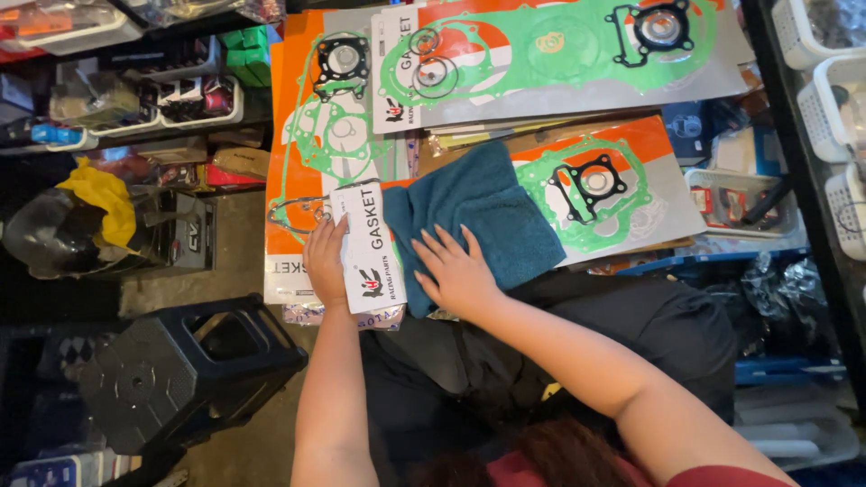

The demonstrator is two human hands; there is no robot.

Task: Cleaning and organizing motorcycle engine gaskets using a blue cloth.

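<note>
A fuzzy blue-green cloth [478,212] lies in the middle of the frame on a flat gasket pack [595,194]. The right hand [456,271] presses it, fingers spread flat. The left hand [325,261] grips the pack's white end. White baskets [825,81] at the right edge hold small packets.

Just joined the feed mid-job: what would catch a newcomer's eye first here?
The bright orange-and-green gasket packs spread across the top and middle stand out most. At the centre, the right hand presses flat on a teal cloth lying over one pack, while the left hand grips that pack's white end. A black plastic stool stands lower left.
</note>
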